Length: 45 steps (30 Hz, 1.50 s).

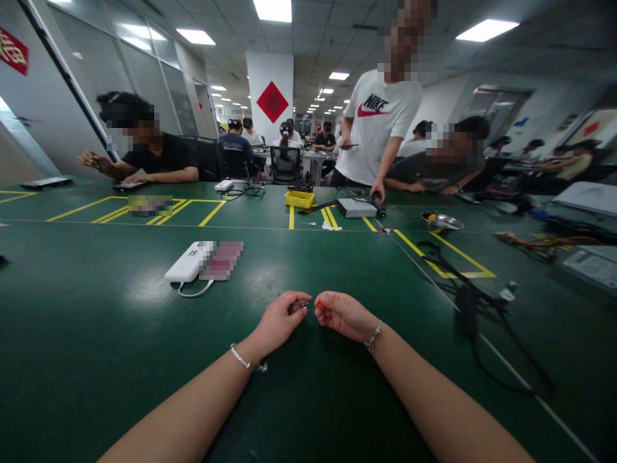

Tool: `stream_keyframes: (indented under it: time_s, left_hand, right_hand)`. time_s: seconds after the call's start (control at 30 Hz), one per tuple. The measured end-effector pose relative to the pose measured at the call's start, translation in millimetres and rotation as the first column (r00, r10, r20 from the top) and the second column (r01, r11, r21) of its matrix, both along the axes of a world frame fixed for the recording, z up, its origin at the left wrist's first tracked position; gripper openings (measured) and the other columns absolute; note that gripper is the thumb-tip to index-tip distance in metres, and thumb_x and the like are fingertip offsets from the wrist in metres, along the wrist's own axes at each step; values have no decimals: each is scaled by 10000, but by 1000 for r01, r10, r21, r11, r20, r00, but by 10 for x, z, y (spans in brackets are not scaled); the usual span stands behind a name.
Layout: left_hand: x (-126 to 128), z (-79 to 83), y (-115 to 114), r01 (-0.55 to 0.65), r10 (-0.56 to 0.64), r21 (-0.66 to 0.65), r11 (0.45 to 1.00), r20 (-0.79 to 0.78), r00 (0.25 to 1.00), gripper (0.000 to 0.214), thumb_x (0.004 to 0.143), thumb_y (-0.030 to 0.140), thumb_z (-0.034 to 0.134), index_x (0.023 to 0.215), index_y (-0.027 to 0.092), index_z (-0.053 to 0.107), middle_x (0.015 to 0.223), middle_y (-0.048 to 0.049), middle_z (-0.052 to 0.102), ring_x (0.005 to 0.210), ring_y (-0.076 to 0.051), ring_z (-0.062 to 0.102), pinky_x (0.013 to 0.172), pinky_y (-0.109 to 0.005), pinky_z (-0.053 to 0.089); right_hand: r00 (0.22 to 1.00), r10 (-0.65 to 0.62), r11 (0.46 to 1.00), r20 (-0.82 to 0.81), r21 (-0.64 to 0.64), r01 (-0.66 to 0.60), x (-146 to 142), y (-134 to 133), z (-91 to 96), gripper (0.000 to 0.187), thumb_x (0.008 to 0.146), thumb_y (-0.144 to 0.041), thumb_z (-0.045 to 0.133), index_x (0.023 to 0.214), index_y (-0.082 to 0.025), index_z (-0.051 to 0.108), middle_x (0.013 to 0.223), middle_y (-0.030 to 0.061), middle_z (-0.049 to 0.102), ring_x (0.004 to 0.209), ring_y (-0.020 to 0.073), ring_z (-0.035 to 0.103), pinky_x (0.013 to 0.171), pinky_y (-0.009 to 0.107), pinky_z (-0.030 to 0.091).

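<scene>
Just above the green tabletop, my left hand is closed, thumb and fingers pinching a small dark, shiny metallic piece. Facing it across a narrow gap, my right hand has curled fingers closed on a small orange piece. Both pieces are mostly covered by fingers, and their exact kind is too small to make out. Farther off on the left lies a white power bank with a short white cable, beside a pixelated flat object.
A black cable with a thick block lies at right. Beyond are a metal bowl, a yellow bin and a grey metal box. A standing person reaches down near the box; others sit at the far edge.
</scene>
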<state>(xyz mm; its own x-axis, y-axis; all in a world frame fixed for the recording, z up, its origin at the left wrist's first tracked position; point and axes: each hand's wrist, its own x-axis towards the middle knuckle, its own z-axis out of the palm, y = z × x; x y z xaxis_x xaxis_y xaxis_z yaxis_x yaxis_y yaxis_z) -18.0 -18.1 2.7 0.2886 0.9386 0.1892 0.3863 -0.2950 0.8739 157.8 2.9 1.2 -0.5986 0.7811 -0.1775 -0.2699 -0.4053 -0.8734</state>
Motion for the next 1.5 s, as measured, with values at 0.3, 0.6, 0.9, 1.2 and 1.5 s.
stream_keyframes:
  time_s: [0.3, 0.6, 0.9, 1.2, 1.5]
  left_hand:
    - [-6, -34, 18, -57, 56, 26, 998, 38, 998, 206, 648, 167, 535, 853, 182, 523, 783, 1, 506, 687, -104, 481, 646, -238, 403]
    - [11, -41, 9, -50, 54, -43, 998, 101, 993, 221, 636, 253, 578, 827, 168, 505, 667, 28, 492, 625, -98, 485, 587, -223, 405]
    - [28, -32, 16, -6, 23, -92, 996, 185, 983, 263, 697, 173, 492, 959, 154, 469, 875, -46, 581, 746, -113, 553, 715, -283, 447]
    - [22, -78, 37, -2, 16, -68, 998, 193, 981, 283, 728, 132, 420, 1008, 161, 447, 969, -68, 584, 852, -127, 553, 795, -308, 418]
    - [20, -92, 39, 20, -4, -83, 996, 186, 983, 276, 645, 151, 555, 901, 167, 453, 806, -15, 554, 737, -114, 537, 687, -263, 436]
  right_hand:
    - [1000, -28, 1000, 10, 5, 28, -16, -16, 23, 168, 653, -241, 606, 758, -144, 519, 645, 2, 574, 561, 67, 521, 587, 223, 387]
    - [1000, -26, 1000, -1, -4, 26, -20, -22, 42, 217, 715, -351, 521, 716, -134, 517, 593, 6, 566, 524, 70, 508, 555, 223, 383]
    - [1000, -16, 1000, 9, 3, 16, -8, -18, 17, 181, 657, -246, 604, 775, -144, 513, 665, 8, 582, 573, 69, 525, 597, 226, 398]
    - [1000, -1, 1000, -6, 13, 1, 6, -15, -1, 186, 632, -174, 622, 783, -147, 518, 716, 11, 583, 598, 67, 531, 608, 222, 404]
    - [1000, -6, 1000, 9, 9, 6, -1, -14, -4, 154, 680, -248, 578, 771, -136, 523, 644, 9, 574, 563, 65, 524, 590, 218, 399]
